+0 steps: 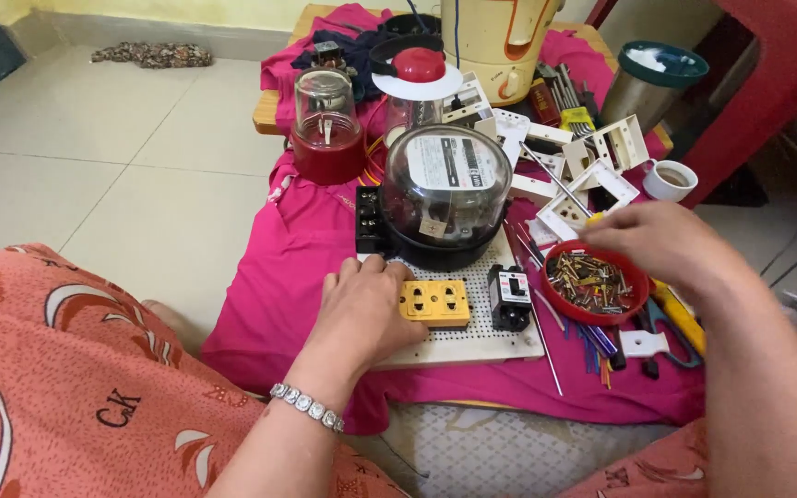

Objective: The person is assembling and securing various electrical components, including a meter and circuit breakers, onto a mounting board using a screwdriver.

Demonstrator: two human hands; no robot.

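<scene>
My left hand (362, 309) rests on a white perforated board (472, 341), its fingers against a yellow double socket (437, 302). Beside the socket on the board sits a small black and white circuit breaker (510, 297). Behind them stands a round electricity meter (446, 189) with a clear dome and black base. My right hand (661, 242) hovers over a red bowl (636, 293) filled with several screws, fingers curled down toward them. Whether it pinches a screw I cannot tell.
A pink cloth (297, 267) covers the floor under the board. A red blender jar (327, 129), white socket plates (592, 189), a white cup (671, 179), a steel flask (649, 85), loose wires and tools (643, 341) lie around. Tiled floor (113, 157) spreads left.
</scene>
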